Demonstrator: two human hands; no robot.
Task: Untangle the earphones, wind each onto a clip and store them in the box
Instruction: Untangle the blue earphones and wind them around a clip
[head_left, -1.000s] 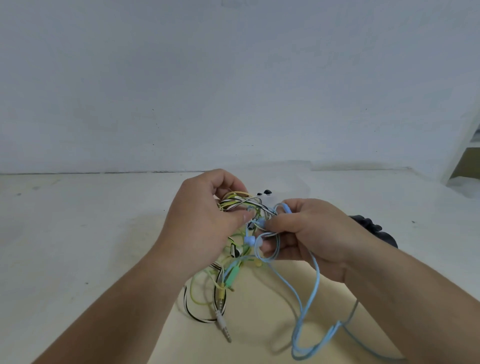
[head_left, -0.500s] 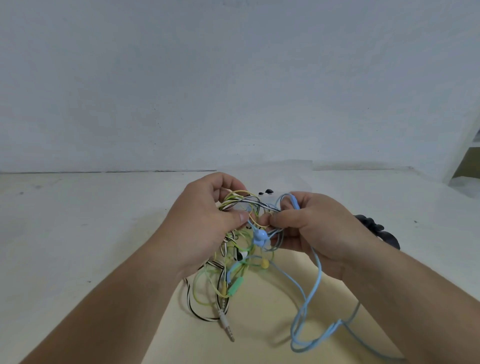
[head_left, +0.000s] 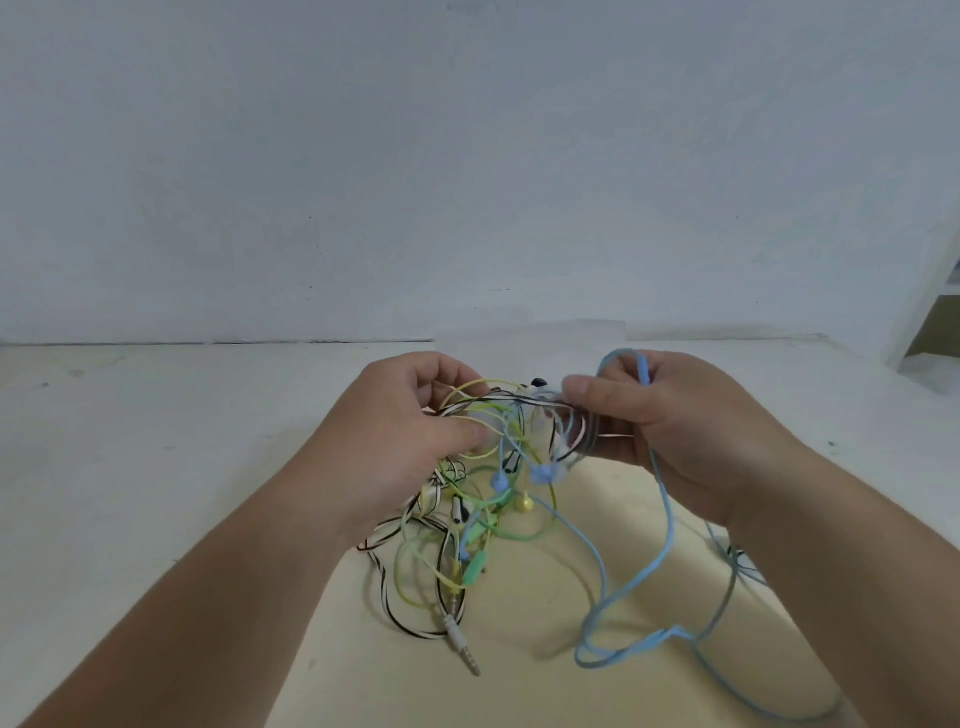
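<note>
Holding the tangle of earphones (head_left: 498, 457) above the surface (head_left: 156, 467): left hand (head_left: 405, 441) fingers pinched on the yellow and striped strands, right hand (head_left: 675, 431) fingers pinched on the blue cord (head_left: 665, 519) and a bundle of strands. Step: untangling. Best approach, judged: keep the knot slack, feed the blue earbuds (head_left: 543, 474) back through the loops, avoid pulling hard. Obstacles: green cord (head_left: 415, 582) and striped cord (head_left: 384, 587) cross the blue one; plug (head_left: 465, 642) rests on the beige sheet (head_left: 519, 691). No clip or box visible.
</note>
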